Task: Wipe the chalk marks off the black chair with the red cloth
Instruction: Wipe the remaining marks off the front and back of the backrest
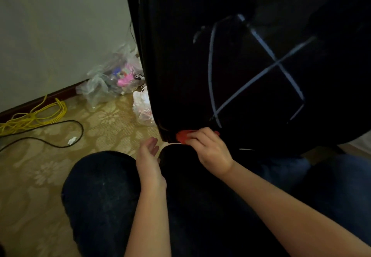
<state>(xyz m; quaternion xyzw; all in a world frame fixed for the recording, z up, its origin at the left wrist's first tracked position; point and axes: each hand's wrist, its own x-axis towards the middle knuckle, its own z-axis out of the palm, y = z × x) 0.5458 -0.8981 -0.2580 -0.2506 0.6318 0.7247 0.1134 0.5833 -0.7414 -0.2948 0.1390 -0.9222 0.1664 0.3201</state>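
Note:
The black chair [180, 55] fills the upper right, its dark surface facing me. White chalk marks [261, 69] cross it: a large X inside a rough outline. At the chair's lower edge, my right hand [208, 148] grips the red cloth [182, 137], fingers curled over it and pressing it against the black surface just below the marks. Most of the cloth is hidden under the fingers. My left hand [148, 154] hovers left of it, fingers relaxed and holding nothing, near the chair's bottom corner.
My knees in dark trousers [100, 196] fill the foreground. Clear plastic bags [118, 76] with pink items lie by the wall beside the chair. A yellow cable [34, 116] and a black cord [60, 134] lie on the patterned floor at left.

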